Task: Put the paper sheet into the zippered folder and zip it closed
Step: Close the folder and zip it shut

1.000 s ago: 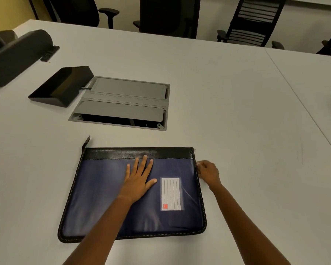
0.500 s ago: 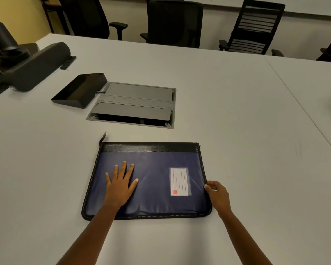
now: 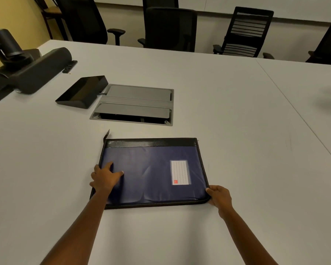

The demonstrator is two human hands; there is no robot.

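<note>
The zippered folder lies flat on the white table, navy with a black band along its far edge and a lined label card on its right half. A short black zipper tail sticks up at its far left corner. My left hand grips the folder's left edge, thumb and forefinger on top. My right hand pinches the near right corner at the zipper track; the pull itself is hidden by the fingers. No paper sheet is visible.
A grey cable hatch is set into the table beyond the folder, with a black touch console at its left. A black speaker bar and camera stand far left. Office chairs line the far edge.
My right hand slid down the folder's right edge from the far corner to the near corner. My left hand moved from the folder's middle to its left edge. The view tilted up.
</note>
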